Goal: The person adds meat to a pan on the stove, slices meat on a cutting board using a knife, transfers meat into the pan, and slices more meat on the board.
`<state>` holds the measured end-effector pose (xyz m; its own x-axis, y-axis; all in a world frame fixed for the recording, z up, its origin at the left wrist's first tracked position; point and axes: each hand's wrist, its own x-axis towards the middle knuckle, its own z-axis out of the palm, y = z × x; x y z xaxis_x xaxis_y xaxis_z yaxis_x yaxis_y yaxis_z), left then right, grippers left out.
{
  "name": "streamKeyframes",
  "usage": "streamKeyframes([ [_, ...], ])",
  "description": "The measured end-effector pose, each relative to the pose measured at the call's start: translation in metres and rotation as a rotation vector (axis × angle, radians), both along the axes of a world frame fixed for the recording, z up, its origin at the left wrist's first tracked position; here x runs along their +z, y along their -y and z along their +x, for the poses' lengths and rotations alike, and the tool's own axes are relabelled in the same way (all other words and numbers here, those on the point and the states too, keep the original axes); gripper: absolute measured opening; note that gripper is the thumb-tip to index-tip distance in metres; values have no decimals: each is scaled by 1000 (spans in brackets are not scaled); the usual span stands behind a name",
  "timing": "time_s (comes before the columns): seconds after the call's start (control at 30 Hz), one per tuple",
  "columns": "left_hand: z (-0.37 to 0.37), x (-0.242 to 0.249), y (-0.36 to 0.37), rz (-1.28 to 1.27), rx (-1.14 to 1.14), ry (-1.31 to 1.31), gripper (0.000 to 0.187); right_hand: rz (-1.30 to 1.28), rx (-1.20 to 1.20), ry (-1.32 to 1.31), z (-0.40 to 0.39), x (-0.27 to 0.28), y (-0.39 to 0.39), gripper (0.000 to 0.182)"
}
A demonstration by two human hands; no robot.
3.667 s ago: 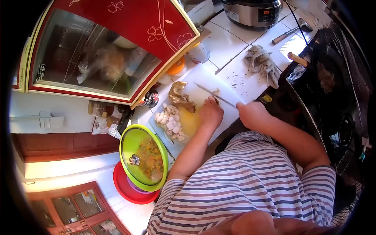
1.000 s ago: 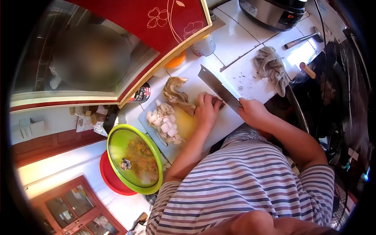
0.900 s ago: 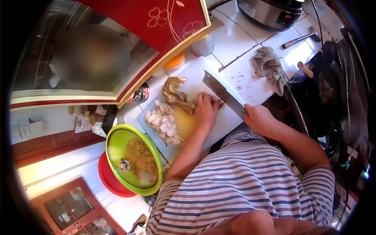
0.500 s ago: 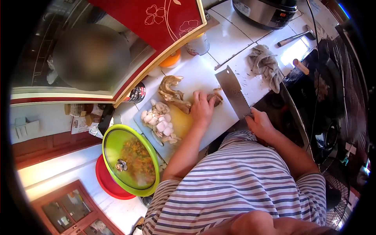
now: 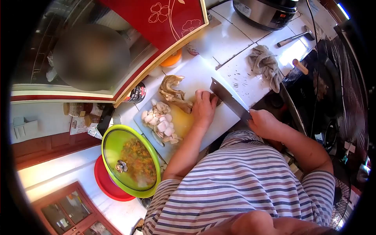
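Note:
My right hand [image 5: 264, 123] grips the handle of a cleaver [image 5: 228, 97], whose broad blade is tilted over the right part of the white cutting board [image 5: 203, 72]. Close to the blade, my left hand [image 5: 204, 109] has its fingers curled down on a small dark brown piece of what looks like meat [image 5: 217, 101], mostly hidden by the fingers. A longer, wrinkled brown strip [image 5: 171, 93] lies left of that hand. Pale whitish slices [image 5: 161, 122] are heaped on the board's left end, and some yellowish liquid [image 5: 183, 120] shows beside them.
A green bowl [image 5: 156, 178] with a glass lid stands left of my left arm, above a red basin [image 5: 105, 184]. A grey cloth [image 5: 263, 64], a rice cooker [image 5: 266, 13] and a metal-handled tool [image 5: 291, 40] are on the tiles. A dark wok [image 5: 325, 80] sits right.
The cleaver has come toward my left hand, its blade now tilted more and closer to the brown piece. My right forearm has swung outward. My left hand stays nearly in place.

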<state>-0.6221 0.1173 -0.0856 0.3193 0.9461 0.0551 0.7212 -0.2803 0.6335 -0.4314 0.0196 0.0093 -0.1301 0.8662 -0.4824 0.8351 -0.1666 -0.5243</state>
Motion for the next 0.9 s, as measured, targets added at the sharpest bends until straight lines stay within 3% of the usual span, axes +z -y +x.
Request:
streamKeyframes([
  [0.13,1,-3,-3,54,-36,-2,21,-14,2,-19,-7,-5,-20,19],
  [0.27,2,-7,-4,29,-25,-26,22,87,-60,-13,-31,-52,-45,17],
  [0.53,0,-12,3,80,-13,-64,24,309,-205,-32,-46,-66,-89,18],
  [0.63,3,-10,1,40,28,-69,22,184,-219,-159,-34,-48,-78,17],
  [0.7,3,-8,4,49,23,-11,20,258,-133,-60,-25,-30,-60,17],
  [0.9,3,-12,2,56,40,-2,18,52,-55,6,-7,-1,-17,20],
])
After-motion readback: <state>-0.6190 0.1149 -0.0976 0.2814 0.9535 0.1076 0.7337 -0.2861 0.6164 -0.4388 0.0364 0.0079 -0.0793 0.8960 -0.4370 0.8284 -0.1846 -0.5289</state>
